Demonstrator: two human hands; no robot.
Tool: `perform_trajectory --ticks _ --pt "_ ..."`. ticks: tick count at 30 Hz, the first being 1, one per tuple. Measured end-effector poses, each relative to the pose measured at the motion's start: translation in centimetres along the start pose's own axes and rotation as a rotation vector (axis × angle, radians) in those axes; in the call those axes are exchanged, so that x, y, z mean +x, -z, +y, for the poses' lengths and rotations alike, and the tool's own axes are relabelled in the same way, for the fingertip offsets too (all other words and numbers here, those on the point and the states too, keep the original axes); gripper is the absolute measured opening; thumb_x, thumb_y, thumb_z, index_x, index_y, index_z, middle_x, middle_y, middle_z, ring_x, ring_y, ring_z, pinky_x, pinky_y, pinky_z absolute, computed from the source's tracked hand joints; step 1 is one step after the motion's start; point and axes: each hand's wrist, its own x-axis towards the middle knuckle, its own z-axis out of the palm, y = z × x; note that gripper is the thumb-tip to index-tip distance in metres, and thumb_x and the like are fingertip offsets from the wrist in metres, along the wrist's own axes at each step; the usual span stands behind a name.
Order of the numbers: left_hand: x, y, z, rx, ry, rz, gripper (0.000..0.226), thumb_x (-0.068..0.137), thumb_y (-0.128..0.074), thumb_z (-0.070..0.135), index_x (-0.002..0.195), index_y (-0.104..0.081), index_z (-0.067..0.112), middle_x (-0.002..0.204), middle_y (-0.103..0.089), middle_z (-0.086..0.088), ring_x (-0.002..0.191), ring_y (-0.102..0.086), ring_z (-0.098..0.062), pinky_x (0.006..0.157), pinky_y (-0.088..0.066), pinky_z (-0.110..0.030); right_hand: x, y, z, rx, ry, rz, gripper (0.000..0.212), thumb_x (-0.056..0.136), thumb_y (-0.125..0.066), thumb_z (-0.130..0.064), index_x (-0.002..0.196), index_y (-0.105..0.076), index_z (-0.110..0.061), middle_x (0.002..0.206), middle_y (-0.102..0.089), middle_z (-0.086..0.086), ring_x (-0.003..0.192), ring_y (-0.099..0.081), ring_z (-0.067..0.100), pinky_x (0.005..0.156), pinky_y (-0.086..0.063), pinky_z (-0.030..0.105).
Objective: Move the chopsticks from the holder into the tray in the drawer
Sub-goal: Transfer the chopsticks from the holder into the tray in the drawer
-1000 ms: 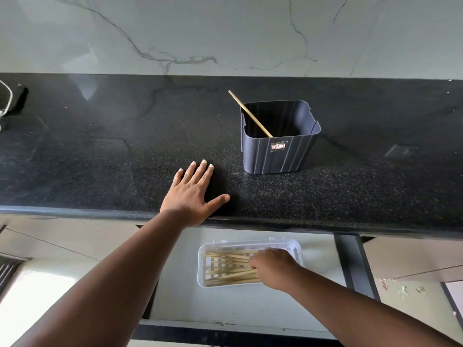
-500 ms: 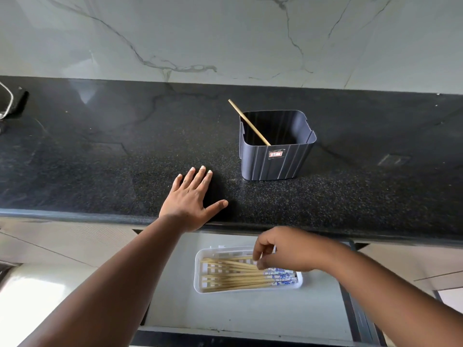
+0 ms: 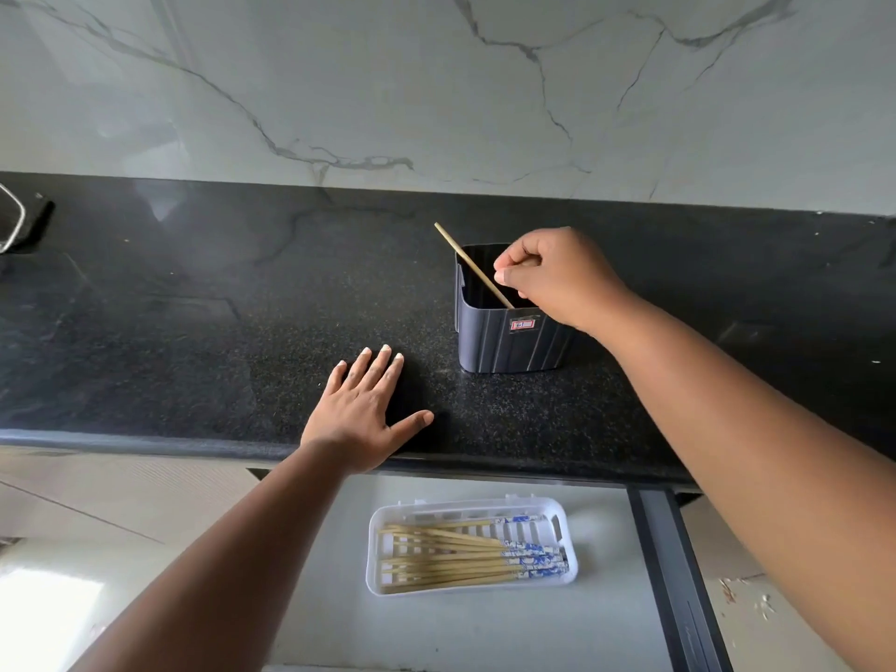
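Observation:
A dark grey ribbed holder (image 3: 504, 341) stands on the black countertop (image 3: 194, 332). One wooden chopstick (image 3: 460, 252) leans in it, its tip pointing up and to the left. My right hand (image 3: 557, 278) hovers over the holder's mouth, thumb and forefinger pinched on the chopstick's shaft. My left hand (image 3: 361, 414) lies flat on the counter near its front edge, fingers spread, holding nothing. Below, in the open drawer (image 3: 485, 628), a white slotted tray (image 3: 569, 535) holds several chopsticks (image 3: 451, 555) lying side by side, their blue-patterned ends to the right.
A marble wall (image 3: 436, 89) rises behind the counter. At the far left edge of the counter sits part of a metal-rimmed object (image 3: 12, 220). The drawer's dark side rail (image 3: 664, 574) runs along its right. Pale cabinet fronts (image 3: 121, 492) flank the drawer.
My right hand has risen from the tray in the drawer to the holder and closed on the leaning chopstick. The left hand has stayed flat on the counter.

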Motion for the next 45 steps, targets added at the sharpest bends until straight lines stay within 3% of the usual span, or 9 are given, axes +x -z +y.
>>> perform_trajectory --ticks 7,14,18,21,23,26,32,37,45 --pt "-0.1 0.0 0.0 -0.009 -0.001 0.008 0.104 0.074 0.0 0.089 0.157 0.001 0.026 0.164 0.009 0.006 0.15 0.013 -0.014 0.122 0.008 -0.04 4.0 -2.6 0.3 -0.513 -0.19 -0.156 0.026 0.089 -0.067 -0.032 0.069 -0.064 -0.016 0.077 -0.066 0.006 0.09 -0.064 0.029 0.106 -0.033 0.043" --pt "-0.1 0.1 0.0 -0.015 -0.007 0.014 0.104 0.074 0.0 0.089 0.157 0.0 0.026 0.164 0.008 0.006 0.15 0.013 -0.015 0.121 0.009 -0.039 4.8 -2.7 0.4 -0.63 -0.267 -0.218 0.027 0.095 -0.056 -0.034 0.107 -0.072 -0.016 0.106 -0.071 0.002 0.1 -0.063 0.024 0.104 -0.035 0.036" --pt "-0.1 0.1 0.0 -0.012 -0.006 0.013 0.105 0.073 0.002 0.09 0.157 0.001 0.027 0.163 0.008 0.007 0.15 0.013 -0.014 0.122 0.008 -0.04 4.7 -2.4 0.6 -0.549 -0.273 -0.289 0.029 0.091 -0.064 -0.035 0.105 -0.073 -0.011 0.086 -0.063 0.006 0.075 -0.055 0.022 0.067 -0.038 0.026" --pt "0.0 0.0 0.1 -0.01 -0.008 0.011 0.104 0.074 0.001 0.09 0.157 0.001 0.027 0.163 0.009 0.007 0.15 0.014 -0.014 0.122 0.008 -0.04 4.8 -2.5 0.7 -0.548 -0.255 -0.26 0.03 0.09 -0.064 -0.041 0.1 -0.075 -0.014 0.092 -0.072 0.005 0.084 -0.066 0.023 0.086 -0.044 0.03" --pt "-0.1 0.0 0.1 -0.012 -0.009 0.015 0.103 0.075 0.0 0.089 0.157 0.001 0.026 0.163 0.009 0.007 0.15 0.013 -0.014 0.121 0.009 -0.039 4.8 -2.3 1.0 -0.452 -0.183 -0.152 0.026 0.09 -0.065 -0.039 0.09 -0.075 -0.015 0.09 -0.075 0.007 0.083 -0.068 0.024 0.093 -0.046 0.037" --pt "0.0 -0.1 0.0 0.002 -0.006 0.01 0.102 0.075 0.0 0.089 0.157 0.002 0.027 0.162 0.011 0.007 0.15 0.014 -0.014 0.121 0.01 -0.038 3.5 -1.4 0.5 -0.173 0.069 0.094 0.018 0.091 -0.067 -0.029 0.087 -0.071 -0.012 0.076 -0.069 -0.001 0.062 -0.06 0.015 0.066 -0.051 0.033" --pt "0.0 -0.1 0.0 0.002 -0.011 0.014 0.103 0.075 -0.001 0.088 0.157 0.001 0.026 0.163 0.01 0.007 0.15 0.013 -0.014 0.121 0.008 -0.039 -2.2 0.2 -4.1 0.044 0.653 0.352 0.017 0.089 -0.068 -0.021 0.095 -0.074 -0.005 0.084 -0.072 0.007 0.073 -0.066 0.021 0.064 -0.055 0.043" --pt "0.2 -0.2 -0.2 0.06 -0.031 -0.002 0.099 0.076 0.0 0.08 0.157 -0.009 0.024 0.165 -0.007 0.001 0.152 0.002 -0.018 0.122 0.0 -0.043 -9.1 -1.5 -3.7 0.008 0.905 0.118 0.017 0.087 -0.072 -0.015 0.099 -0.074 -0.003 0.086 -0.072 0.01 0.073 -0.066 0.023 0.069 -0.055 0.034" --pt "0.1 -0.6 -0.3 -0.007 -0.007 0.024 0.106 0.073 0.0 0.09 0.157 -0.002 0.026 0.158 0.014 0.012 0.15 0.012 -0.013 0.122 0.005 -0.039 -15.2 -6.6 6.0 -0.292 0.699 -0.407 0.02 0.096 -0.056 -0.025 0.098 -0.073 -0.014 0.085 -0.07 0.006 0.075 -0.065 0.027 0.063 -0.053 0.035"
